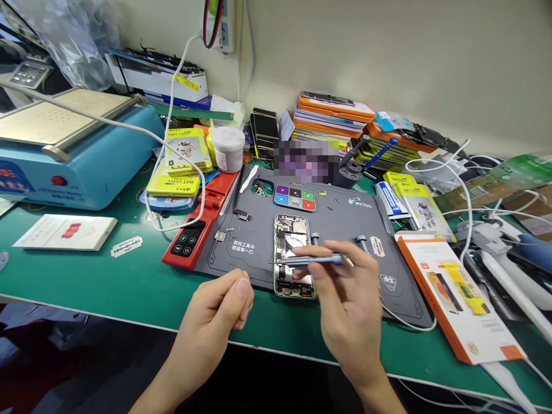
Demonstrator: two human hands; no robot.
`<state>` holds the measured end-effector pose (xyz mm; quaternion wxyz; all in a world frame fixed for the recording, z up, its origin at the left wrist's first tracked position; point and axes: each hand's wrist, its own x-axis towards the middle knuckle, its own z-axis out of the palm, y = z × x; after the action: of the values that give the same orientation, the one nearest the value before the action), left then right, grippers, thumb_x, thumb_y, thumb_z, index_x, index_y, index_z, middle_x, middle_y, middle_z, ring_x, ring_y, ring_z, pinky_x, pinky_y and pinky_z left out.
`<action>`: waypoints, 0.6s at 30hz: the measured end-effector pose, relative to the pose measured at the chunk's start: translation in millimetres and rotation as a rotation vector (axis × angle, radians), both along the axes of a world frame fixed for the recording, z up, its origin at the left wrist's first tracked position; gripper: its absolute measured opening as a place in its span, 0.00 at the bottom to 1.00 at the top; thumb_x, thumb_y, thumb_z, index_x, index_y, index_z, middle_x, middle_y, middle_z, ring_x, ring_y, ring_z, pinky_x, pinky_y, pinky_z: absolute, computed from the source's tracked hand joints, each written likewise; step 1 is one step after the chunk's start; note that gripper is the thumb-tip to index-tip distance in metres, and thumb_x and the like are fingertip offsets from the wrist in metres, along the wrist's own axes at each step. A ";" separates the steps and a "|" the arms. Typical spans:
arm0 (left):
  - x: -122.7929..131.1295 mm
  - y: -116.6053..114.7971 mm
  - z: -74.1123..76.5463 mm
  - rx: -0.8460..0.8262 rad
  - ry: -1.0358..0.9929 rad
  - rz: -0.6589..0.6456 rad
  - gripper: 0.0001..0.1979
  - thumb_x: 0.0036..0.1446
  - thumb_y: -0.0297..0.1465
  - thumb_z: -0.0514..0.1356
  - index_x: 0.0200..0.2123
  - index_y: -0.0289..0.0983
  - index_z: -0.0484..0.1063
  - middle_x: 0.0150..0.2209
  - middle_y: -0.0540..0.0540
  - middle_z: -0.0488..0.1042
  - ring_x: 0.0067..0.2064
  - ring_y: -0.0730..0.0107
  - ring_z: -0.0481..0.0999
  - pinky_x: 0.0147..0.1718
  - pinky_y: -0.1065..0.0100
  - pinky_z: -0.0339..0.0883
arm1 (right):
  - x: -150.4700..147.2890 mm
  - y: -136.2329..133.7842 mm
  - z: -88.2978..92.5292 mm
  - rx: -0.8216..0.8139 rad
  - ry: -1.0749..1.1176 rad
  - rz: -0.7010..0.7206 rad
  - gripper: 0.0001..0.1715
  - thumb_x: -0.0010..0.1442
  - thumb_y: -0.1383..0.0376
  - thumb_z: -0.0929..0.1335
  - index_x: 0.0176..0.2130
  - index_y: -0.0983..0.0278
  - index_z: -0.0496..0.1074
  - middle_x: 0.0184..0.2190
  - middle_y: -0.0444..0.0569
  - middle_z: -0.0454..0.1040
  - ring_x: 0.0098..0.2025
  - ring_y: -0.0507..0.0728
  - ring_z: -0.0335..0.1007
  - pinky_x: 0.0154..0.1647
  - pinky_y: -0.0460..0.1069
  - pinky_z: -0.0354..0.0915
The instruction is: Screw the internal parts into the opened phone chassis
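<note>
An opened smartphone (296, 224) lies on the grey repair mat (259, 276), its inner boards and parts exposed. Above it, my right hand (351, 287) grips a slim grey-blue screwdriver (302, 261) held almost level, its thin tip pointing left across the phone. Whether the tip touches the phone I cannot tell. My left hand (219, 307) is closed at the mat's front edge, left of the phone; its curled fingers hide anything inside. Just beyond the phone sits a tray of coloured squares (295, 197). A small phone part (219, 236) and several tiny screws lie on the mat.
To the left stand a blue heating plate machine (99, 155), a white box (64, 232) and a razor blade (126, 246). A red control unit (185, 244) borders the mat. Yellow battery boxes (187, 152), a white tub (227, 148), an orange-white box (461, 299) and loose white cables surround it.
</note>
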<state>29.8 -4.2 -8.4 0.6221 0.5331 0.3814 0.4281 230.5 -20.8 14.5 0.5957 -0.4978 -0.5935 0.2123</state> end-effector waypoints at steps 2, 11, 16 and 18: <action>-0.4 0.7 -1.1 -0.032 -0.032 0.012 0.27 0.80 0.45 0.54 0.26 0.41 0.65 0.25 0.51 0.63 0.28 0.69 0.64 0.28 0.65 0.59 | -1.4 2.1 0.1 -0.096 -0.013 0.077 0.16 0.78 0.70 0.67 0.61 0.56 0.70 0.52 0.50 0.84 0.44 0.52 0.86 0.46 0.45 0.84; 1.7 3.3 4.2 -0.001 0.051 0.012 0.28 0.79 0.49 0.55 0.28 0.39 0.71 0.24 0.51 0.68 0.27 0.73 0.68 0.28 0.71 0.64 | -2.4 0.7 -9.2 -0.103 -0.051 0.063 0.20 0.79 0.69 0.66 0.65 0.55 0.70 0.55 0.50 0.84 0.45 0.52 0.87 0.50 0.46 0.84; 5.2 1.8 2.4 -0.010 0.095 0.111 0.12 0.74 0.45 0.64 0.44 0.43 0.79 0.33 0.52 0.78 0.31 0.75 0.76 0.31 0.76 0.72 | -0.5 -2.7 -1.9 -0.039 0.192 -0.027 0.20 0.80 0.67 0.65 0.67 0.55 0.68 0.47 0.50 0.84 0.34 0.53 0.85 0.38 0.47 0.85; 6.6 3.7 3.0 0.027 0.132 0.088 0.13 0.71 0.41 0.68 0.54 0.45 0.81 0.40 0.50 0.83 0.35 0.73 0.80 0.34 0.75 0.76 | 3.4 -3.3 -0.5 -0.042 0.288 -0.020 0.19 0.80 0.65 0.65 0.67 0.55 0.68 0.45 0.50 0.84 0.32 0.54 0.84 0.33 0.49 0.84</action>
<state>36.3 -0.5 -5.4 0.5690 0.5512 0.4389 0.4240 233.8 -24.1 14.0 0.6662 -0.4807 -0.4920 0.2880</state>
